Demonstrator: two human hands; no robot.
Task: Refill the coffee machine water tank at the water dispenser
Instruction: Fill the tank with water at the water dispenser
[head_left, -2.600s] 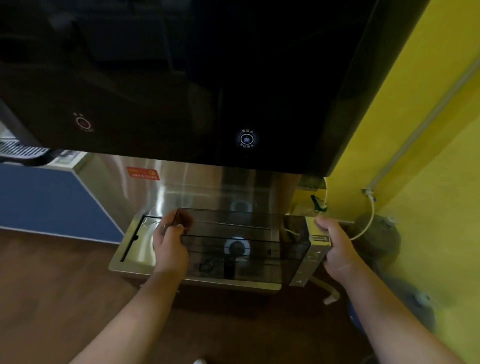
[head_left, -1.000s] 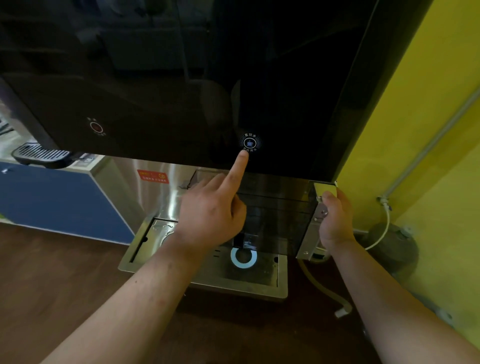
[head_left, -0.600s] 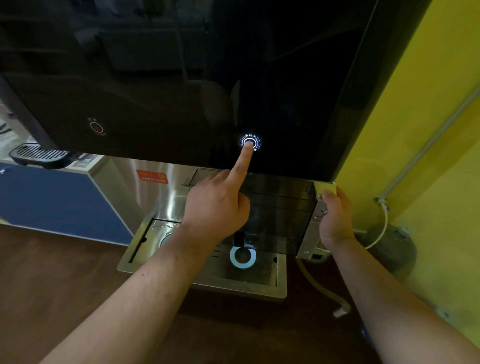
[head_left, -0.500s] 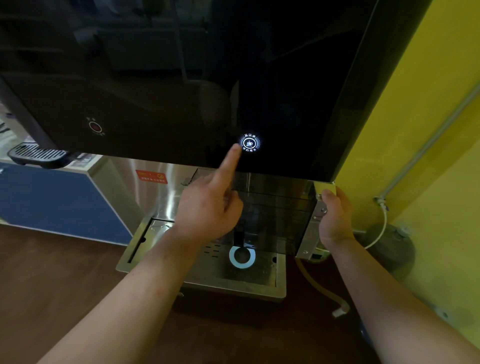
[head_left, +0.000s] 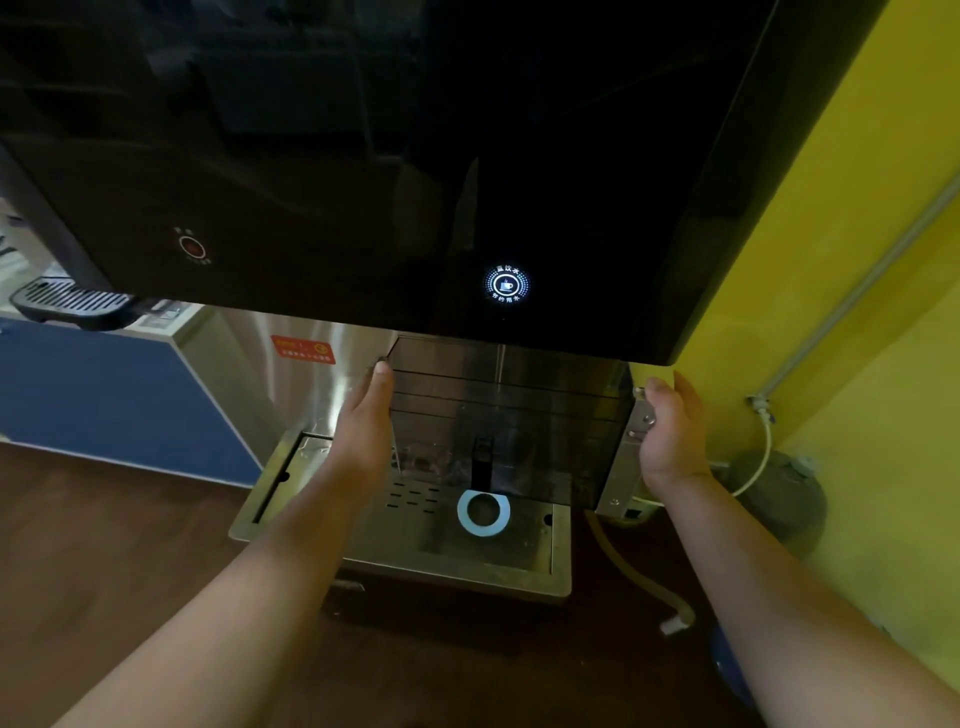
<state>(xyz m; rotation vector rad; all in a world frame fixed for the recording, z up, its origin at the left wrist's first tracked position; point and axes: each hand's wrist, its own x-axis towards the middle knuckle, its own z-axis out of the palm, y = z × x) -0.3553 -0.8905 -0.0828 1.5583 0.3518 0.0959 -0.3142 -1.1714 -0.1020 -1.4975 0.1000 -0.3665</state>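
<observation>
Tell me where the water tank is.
In the head view the water tank is centre frame, over the drip tray and under the lit button, left hand against its left side, right hand gripping its right end.

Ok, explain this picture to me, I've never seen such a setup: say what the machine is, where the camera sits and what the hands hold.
The camera sits on a person's head, looking down along both forearms. The big black glass front is a water dispenser, with a lit cup button and a dim red button. Under it, a smoky clear water tank is held above the steel drip tray, which bears a pale blue ring. The left hand lies flat against the tank's left side; the right hand curls round its grey right end. Whether water is running is too dark to tell.
</observation>
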